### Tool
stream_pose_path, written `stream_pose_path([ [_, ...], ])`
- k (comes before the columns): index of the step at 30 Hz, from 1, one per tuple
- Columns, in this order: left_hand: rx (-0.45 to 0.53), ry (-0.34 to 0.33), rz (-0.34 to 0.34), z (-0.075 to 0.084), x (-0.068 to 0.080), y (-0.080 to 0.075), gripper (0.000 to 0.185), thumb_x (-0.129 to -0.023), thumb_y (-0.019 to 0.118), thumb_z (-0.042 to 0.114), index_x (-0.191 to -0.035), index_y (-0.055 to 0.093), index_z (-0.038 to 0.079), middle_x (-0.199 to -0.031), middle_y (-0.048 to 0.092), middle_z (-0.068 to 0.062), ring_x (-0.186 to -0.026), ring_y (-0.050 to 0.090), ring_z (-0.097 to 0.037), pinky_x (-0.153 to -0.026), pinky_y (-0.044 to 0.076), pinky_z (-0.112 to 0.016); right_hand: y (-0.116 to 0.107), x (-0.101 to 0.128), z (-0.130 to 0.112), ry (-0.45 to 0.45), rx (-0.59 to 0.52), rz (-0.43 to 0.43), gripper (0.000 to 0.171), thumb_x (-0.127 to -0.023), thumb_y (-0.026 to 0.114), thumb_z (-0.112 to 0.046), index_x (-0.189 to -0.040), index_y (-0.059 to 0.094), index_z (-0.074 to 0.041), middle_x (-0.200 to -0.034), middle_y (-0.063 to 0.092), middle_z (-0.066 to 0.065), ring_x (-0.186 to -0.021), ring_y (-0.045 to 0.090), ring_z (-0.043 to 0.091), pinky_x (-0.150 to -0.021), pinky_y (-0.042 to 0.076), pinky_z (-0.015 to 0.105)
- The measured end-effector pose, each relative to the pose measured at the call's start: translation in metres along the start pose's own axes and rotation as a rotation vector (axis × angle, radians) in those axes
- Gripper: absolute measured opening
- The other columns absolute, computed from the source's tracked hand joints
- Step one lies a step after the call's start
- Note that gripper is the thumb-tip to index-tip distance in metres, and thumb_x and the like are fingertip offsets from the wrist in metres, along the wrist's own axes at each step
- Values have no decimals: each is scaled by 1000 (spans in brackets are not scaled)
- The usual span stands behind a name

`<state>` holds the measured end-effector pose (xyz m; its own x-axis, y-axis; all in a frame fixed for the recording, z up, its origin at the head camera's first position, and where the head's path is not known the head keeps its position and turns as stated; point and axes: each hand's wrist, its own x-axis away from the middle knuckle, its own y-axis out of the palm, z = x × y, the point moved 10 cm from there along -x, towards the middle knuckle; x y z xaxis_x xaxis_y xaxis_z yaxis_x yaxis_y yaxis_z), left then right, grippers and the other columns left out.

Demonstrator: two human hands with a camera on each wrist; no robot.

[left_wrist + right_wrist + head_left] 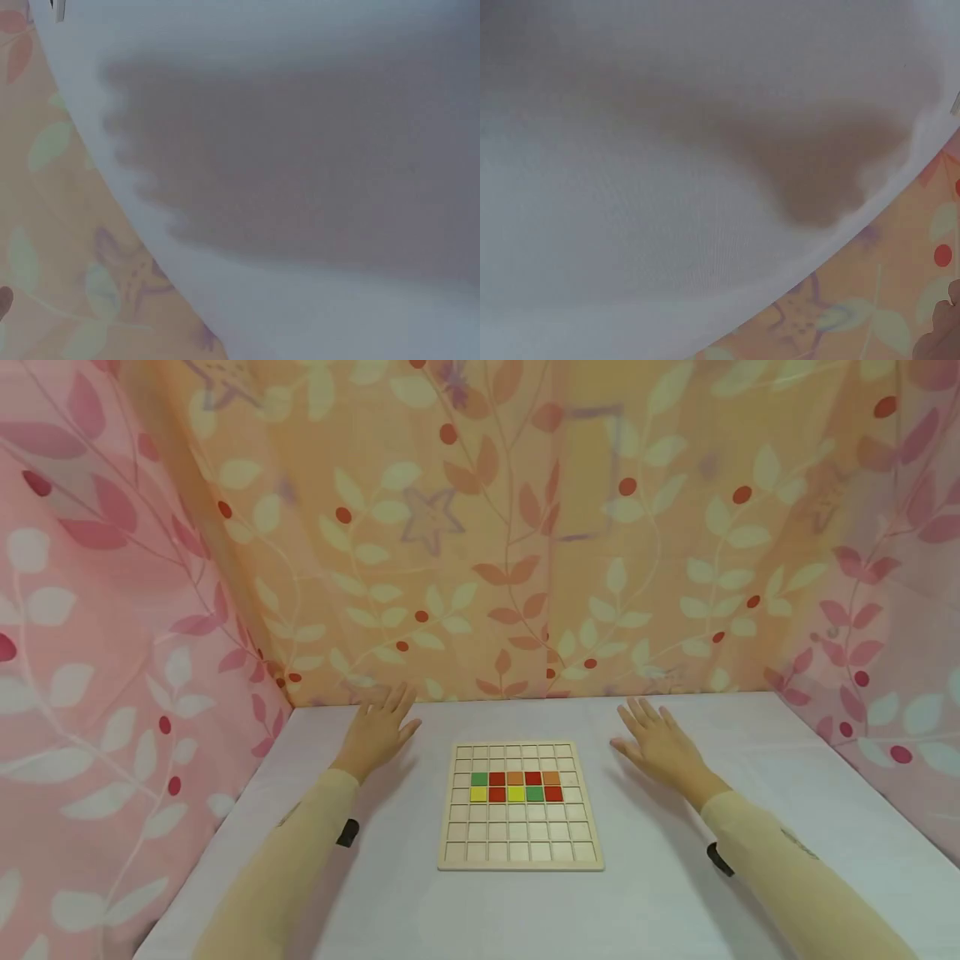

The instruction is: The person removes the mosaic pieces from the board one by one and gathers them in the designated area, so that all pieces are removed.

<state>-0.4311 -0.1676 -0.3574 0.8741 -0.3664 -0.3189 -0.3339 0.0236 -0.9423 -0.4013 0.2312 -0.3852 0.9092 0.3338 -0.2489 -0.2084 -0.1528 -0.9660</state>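
Both hands [378,731] flat, w/ fingers straight

White worktop [660,893], cloth-covered, plain surface. Backdrop at 12 o'clock: orange curtain [525,527] printed with pale leaves, red berries and faint star outlines. At 9 and 3 o'clock: pink curtain panels [97,652], same leaf pattern, meeting the worktop edges. Both wrist views show worktop and curtain only, blurred.

We see a makeshift recording booth: leaf-patterned curtains [480,527] enclose a white-covered table [660,893] on three sides.
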Motion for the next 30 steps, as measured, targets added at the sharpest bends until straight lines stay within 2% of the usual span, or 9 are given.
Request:
stream_pose_path([
  [7, -2, 35, -5, 1, 8, -2, 64, -96, 38, 47, -149, 21, 14, -154, 20, -8, -139, 22, -32, -111, 23, -55, 4, 4, -13, -27, -24, -18, 71, -95, 38, -51, -144, 28, -2, -151, 20, 20, -140, 15, 38, -114, 9, 55],
  [16, 75, 36, -49, 4, 18, -3, 63, -96, 38, 48, -148, 23, 16, -155, 17, -7, -140, 18, -32, -112, 19, -56, -3, 21, -26, -49, -105, 10, 69, -93, 45, -48, -141, 34, 0, -149, 25, 22, -138, 19, 39, -112, 15, 56],
  [24, 183, 27, -88, 7, 26, 0, 65, -94, 43, 49, -147, 25, 16, -154, 20, -7, -137, 28, -32, -110, 26, -54, 1, 25, -32, -1, -212, -62, 78, -89, 47, -56, -144, 29, -4, -152, 19, 19, -138, 19, 39, -113, 17, 54],
  [30, 262, 2, -119, 9, 34, 4, 67, -92, 48, 49, -147, 27, 18, -154, 20, -4, -138, 27, -31, -106, 31, -55, 6, 28, -40, 34, -298, -107, 79, -88, 48, -57, -146, 27, -8, -154, 14, 15, -136, 21, 43, -108, 23, 60],
])
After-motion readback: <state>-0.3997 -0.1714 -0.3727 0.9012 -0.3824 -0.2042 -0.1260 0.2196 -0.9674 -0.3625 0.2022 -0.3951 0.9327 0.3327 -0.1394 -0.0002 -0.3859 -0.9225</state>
